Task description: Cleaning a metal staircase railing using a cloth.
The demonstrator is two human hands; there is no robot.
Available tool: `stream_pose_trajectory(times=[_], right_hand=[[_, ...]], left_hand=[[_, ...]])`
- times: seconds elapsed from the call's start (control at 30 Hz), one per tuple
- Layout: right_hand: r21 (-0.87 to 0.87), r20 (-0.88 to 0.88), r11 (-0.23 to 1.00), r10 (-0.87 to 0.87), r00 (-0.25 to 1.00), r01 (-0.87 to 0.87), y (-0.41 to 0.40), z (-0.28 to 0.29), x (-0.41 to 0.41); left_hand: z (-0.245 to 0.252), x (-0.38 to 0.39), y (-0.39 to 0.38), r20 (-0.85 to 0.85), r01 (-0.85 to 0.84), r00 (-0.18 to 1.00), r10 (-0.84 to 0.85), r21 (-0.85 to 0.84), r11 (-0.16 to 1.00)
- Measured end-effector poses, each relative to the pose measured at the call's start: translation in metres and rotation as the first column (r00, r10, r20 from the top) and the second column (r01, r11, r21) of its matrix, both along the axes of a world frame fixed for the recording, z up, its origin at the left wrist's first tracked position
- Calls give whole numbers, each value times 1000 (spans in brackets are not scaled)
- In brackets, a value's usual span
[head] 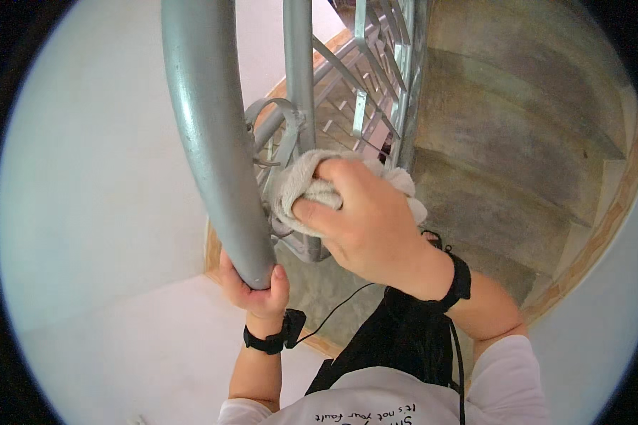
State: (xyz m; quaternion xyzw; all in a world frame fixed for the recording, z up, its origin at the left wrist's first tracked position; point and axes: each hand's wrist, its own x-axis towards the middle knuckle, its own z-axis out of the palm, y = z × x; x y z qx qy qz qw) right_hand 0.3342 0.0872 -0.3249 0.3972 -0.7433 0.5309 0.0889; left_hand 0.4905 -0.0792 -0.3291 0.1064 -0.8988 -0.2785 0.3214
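Observation:
A thick grey painted metal handrail [212, 159] runs down from the top of the view and ends in a rounded tip. My left hand [255, 289] grips that lower end, thumb on the right side and fingers on the left. In my right hand [369, 223] is a bunched whitish cloth [308, 196], pinched between thumb and fingers. The cloth lies against or just over the curled metal scrollwork [287, 133] beside the handrail; the exact contact is hidden behind the cloth and hand.
Grey metal balusters [299, 58] and angled bars [359, 111] stand beyond the handrail. Worn stair treads [500, 133] curve along the right, edged by tan skirting [579, 271]. A pale wall [95, 159] borders the left. A thin black cable [335, 313] runs from my left wrist strap [271, 340].

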Motion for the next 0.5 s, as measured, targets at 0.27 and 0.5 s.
stream_pose_trajectory(times=[0.27, 0.5], right_hand=[[-165, -49, 935, -325, 944, 313, -29, 28, -64], [-141, -14, 990, 28, 1000, -30, -14, 46, -78]], left_hand=[[10, -1, 9, 31, -58, 998, 61, -98, 993], [17, 0, 11, 33, -39, 999, 43, -119, 992]])
